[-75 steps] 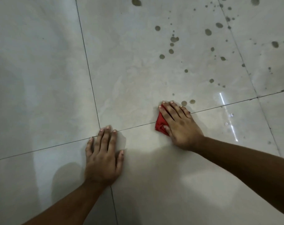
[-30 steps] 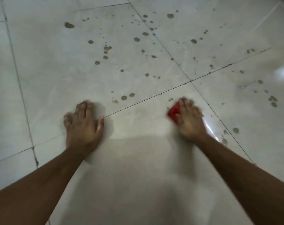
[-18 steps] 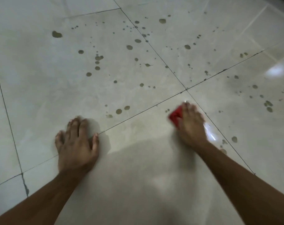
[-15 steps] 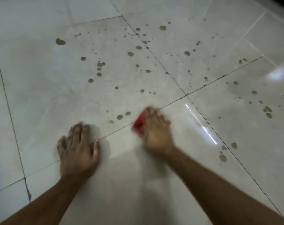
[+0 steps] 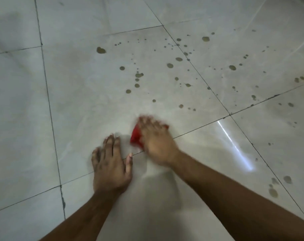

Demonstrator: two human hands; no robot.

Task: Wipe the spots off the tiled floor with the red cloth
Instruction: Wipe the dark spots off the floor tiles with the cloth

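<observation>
Red cloth, bunched and blurred, flat on the tiled floor, just above the grout line running under both hands. Pinned beneath the right hand, fingers stretched forward and slightly spread over the fabric, pressing down rather than curled around it; red showing only at the hand's left edge and as a sliver past the fingertips on the right. Smeared by motion, so finger detail hard to read.

Just left of the cloth, nearly touching it, the left hand, palm down, fingers extended and close together, thumb out toward the cloth, holding nothing, lying across the same grout line.

Beyond the cloth, away from the person, many brownish spots scattered over the tile, thickest above and up to the right of the cloth; nearest ones a small cluster up and to the right. More spots across the next tiles to the right, and a few larger blotches well to the right and nearer the person than the cloth. Bright streak of reflected light to the right of the cloth, on the tile below the grout line. Floor to the left of the cloth pale and unmarked.
</observation>
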